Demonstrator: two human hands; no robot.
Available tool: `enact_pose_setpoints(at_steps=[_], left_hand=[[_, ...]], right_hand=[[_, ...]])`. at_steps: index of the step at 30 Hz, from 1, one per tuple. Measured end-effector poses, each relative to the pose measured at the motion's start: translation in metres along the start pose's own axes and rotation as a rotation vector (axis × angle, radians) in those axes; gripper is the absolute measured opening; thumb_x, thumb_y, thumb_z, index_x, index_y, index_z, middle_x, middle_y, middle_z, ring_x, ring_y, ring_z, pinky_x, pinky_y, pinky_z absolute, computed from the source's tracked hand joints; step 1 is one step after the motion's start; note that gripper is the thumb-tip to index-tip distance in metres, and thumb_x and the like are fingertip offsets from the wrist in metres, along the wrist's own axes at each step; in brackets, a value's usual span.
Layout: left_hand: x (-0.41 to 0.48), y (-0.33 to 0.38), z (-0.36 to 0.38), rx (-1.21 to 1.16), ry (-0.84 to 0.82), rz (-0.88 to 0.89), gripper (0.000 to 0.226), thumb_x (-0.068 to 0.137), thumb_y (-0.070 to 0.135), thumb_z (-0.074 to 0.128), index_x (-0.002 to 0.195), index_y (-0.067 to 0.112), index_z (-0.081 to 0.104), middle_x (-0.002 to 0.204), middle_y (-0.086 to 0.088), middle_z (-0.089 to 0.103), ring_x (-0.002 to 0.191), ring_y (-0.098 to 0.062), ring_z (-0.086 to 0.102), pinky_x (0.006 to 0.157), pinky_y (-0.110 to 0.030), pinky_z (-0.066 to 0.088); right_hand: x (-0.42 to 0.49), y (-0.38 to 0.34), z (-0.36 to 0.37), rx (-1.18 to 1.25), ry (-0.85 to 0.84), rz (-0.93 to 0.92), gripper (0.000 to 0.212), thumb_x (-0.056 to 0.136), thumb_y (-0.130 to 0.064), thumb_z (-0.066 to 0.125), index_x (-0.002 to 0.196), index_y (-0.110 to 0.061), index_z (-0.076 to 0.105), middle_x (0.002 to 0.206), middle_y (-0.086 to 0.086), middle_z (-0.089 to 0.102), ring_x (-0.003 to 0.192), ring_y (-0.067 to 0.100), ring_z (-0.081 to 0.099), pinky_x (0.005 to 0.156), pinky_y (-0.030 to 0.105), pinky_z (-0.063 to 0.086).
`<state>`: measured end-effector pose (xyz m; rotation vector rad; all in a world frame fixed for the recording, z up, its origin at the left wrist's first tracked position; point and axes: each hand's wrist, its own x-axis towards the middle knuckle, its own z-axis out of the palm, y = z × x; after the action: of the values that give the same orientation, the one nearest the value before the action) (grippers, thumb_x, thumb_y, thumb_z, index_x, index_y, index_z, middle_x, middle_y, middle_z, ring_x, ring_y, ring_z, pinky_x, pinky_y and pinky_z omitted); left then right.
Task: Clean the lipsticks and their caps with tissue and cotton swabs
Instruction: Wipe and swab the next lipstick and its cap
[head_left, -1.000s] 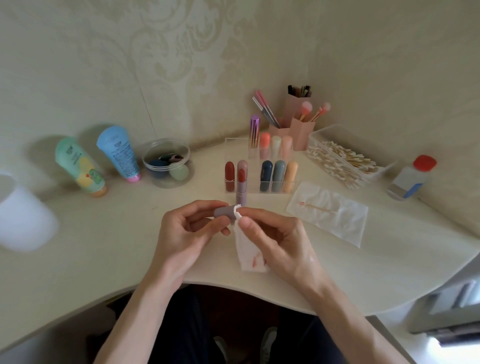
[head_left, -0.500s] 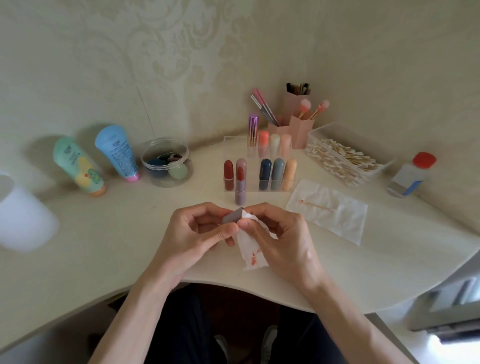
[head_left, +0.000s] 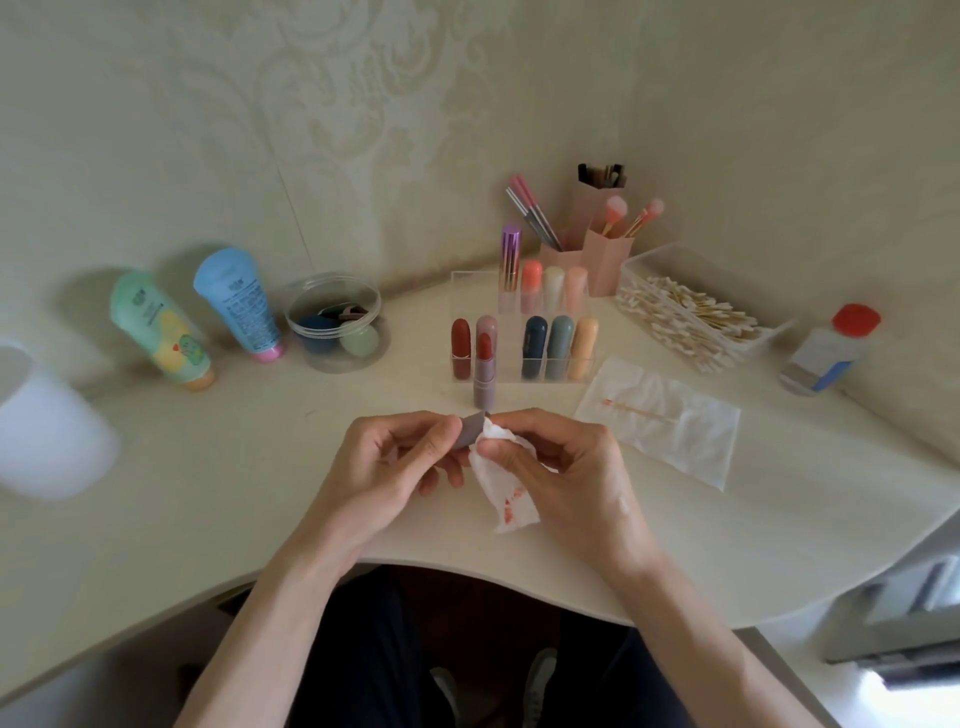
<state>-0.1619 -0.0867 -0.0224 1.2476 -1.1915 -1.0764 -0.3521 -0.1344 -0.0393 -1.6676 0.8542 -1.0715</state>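
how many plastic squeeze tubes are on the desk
2. A green plastic squeeze tube stands cap-down at far left by the wall; a blue plastic squeeze tube with a pink cap stands just right of it, beside the clear round tub. No others show.

A curved cream desk (head_left: 208, 519) fits a corner of damask-patterned wallpaper (head_left: 337, 104).

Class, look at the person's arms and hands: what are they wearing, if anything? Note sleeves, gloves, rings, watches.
The left hand and right hand are bare: no gloves, and no rings on the fingers in view. The left forearm and right forearm carry no sleeve, watch or bracelet as far as the frame shows.
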Motion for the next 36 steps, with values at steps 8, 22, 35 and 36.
enact_pose_setpoints(at_steps=[8, 22, 35, 36], left_hand=[[-0.003, -0.005, 0.008, 0.074, 0.136, 0.155, 0.027, 0.076, 0.018, 0.084, 0.102, 0.018, 0.081, 0.095, 0.002, 0.082, 0.086, -0.014, 0.078, 0.08, -0.018, 0.057], [0.001, -0.005, 0.008, 0.098, 0.07, 0.144, 0.019, 0.089, 0.022, 0.071, 0.099, 0.009, 0.081, 0.07, 0.002, 0.073, 0.062, -0.007, 0.063, 0.066, -0.012, 0.048], [0.001, -0.005, 0.007, 0.061, 0.009, 0.068, 0.023, 0.093, 0.031, 0.065, 0.092, 0.013, 0.079, 0.069, 0.004, 0.071, 0.06, -0.013, 0.052, 0.059, -0.018, 0.042], [0.001, -0.006, 0.006, 0.082, 0.027, 0.097, 0.019, 0.092, 0.028, 0.068, 0.092, 0.013, 0.08, 0.07, 0.005, 0.073, 0.06, -0.012, 0.055, 0.061, -0.019, 0.045]], right_hand=[[-0.001, -0.004, 0.004, 0.05, 0.018, 0.051, 0.01, 0.1, -0.018, 0.072, 0.104, -0.016, 0.081, 0.083, 0.001, 0.079, 0.068, 0.011, 0.07, 0.064, 0.041, 0.058], [-0.003, -0.01, 0.004, 0.07, 0.037, -0.02, 0.012, 0.1, -0.009, 0.069, 0.099, -0.016, 0.079, 0.083, -0.009, 0.079, 0.072, 0.005, 0.073, 0.066, 0.015, 0.051], [-0.003, -0.004, 0.004, 0.037, 0.031, -0.012, 0.008, 0.1, -0.011, 0.071, 0.101, -0.01, 0.078, 0.082, -0.01, 0.078, 0.073, 0.007, 0.073, 0.065, 0.016, 0.05], [-0.003, -0.004, 0.004, 0.034, 0.03, 0.003, 0.007, 0.099, -0.012, 0.071, 0.101, -0.01, 0.078, 0.081, -0.009, 0.077, 0.071, 0.006, 0.072, 0.064, 0.017, 0.05]])
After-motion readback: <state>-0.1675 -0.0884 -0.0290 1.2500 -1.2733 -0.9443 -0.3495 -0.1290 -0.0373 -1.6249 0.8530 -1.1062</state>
